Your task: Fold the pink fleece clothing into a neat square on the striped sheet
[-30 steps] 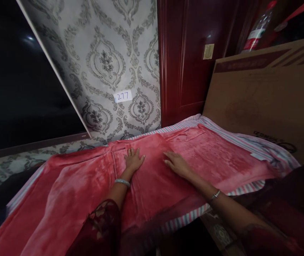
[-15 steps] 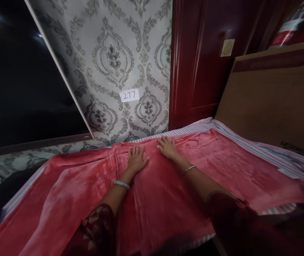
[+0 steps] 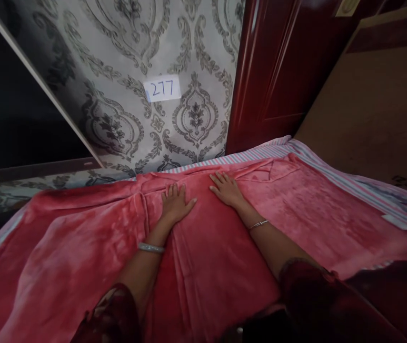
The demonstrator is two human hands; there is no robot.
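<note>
Your left hand (image 3: 175,204) and right hand (image 3: 226,189) lie flat, fingers spread and gripping nothing, near each other on the plush red velvet cloth (image 3: 82,247) over striped fabric (image 3: 332,166).

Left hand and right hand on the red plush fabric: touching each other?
Apart. The head view shows left hand and right hand both flat on the red plush fabric, with bare fabric between them.

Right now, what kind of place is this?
Probably a room in a home, at a bed or padded table: patterned grey damask wallpaper, a glossy dark red wooden door, and a red plush garment spread over a striped sheet.
</note>
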